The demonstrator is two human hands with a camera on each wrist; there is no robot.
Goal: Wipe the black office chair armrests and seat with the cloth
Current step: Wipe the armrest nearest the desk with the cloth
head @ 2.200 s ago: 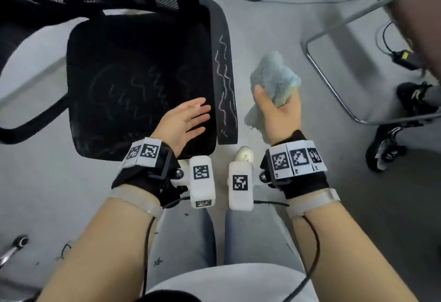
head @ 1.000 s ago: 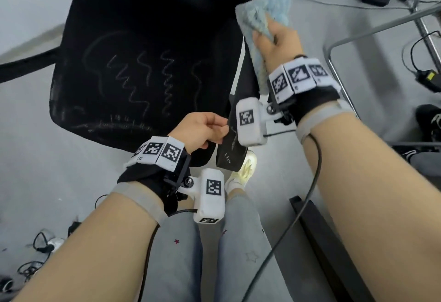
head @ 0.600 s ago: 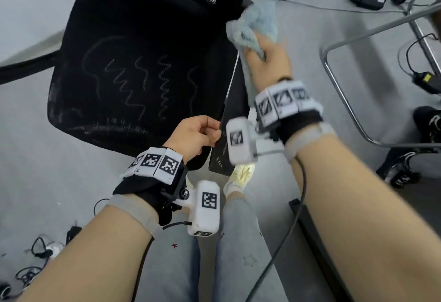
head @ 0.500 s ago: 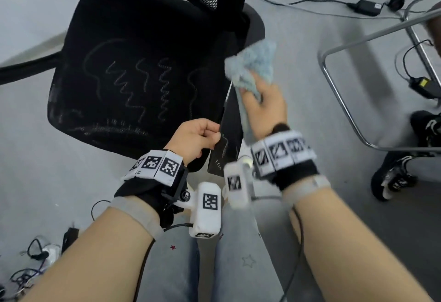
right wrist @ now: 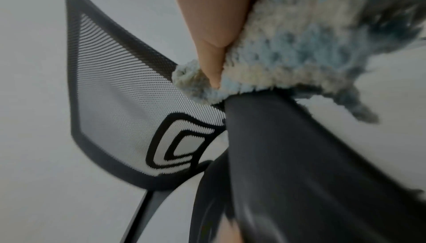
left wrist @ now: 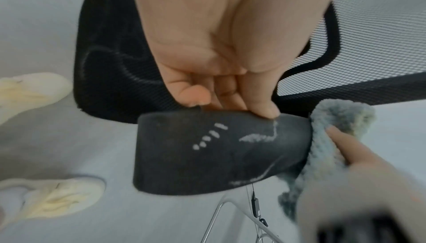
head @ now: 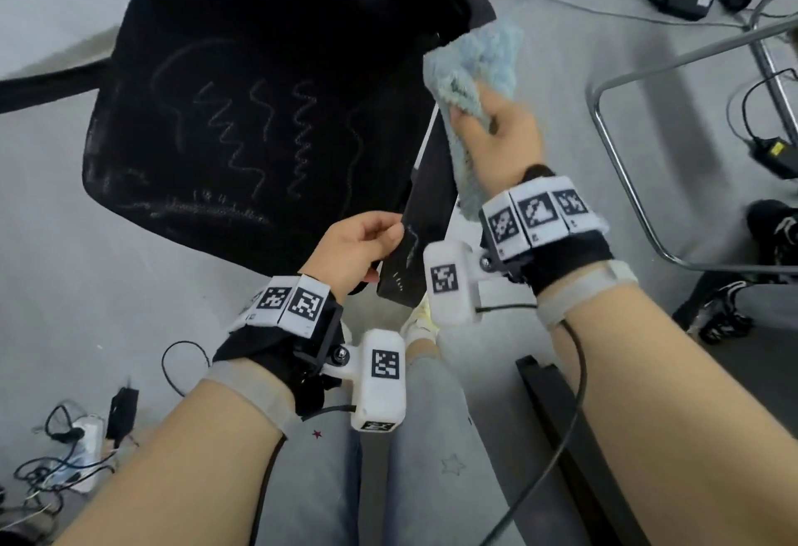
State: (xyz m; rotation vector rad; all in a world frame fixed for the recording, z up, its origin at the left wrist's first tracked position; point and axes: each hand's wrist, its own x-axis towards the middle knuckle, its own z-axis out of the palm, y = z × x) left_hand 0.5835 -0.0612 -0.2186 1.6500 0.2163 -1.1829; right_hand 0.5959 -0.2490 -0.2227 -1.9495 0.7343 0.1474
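Bunching the soft, limp blue cloth (head: 477,70) in right-hand (head: 503,139) fingers at frame centre-right, rubbing the rigid chalk-marked armrest (head: 425,217) (left hand (head: 354,252) pinching its near end steady).

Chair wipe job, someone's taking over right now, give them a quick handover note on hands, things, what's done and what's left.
Left hand: grips the near end of the armrest, steadying it.
Right hand: holds the cloth against the armrest's far part.
Done: nothing fully; chalk marks show on the armrest's near end.
Left: finish this armrest, the squiggles on the seat, then the other armrest.
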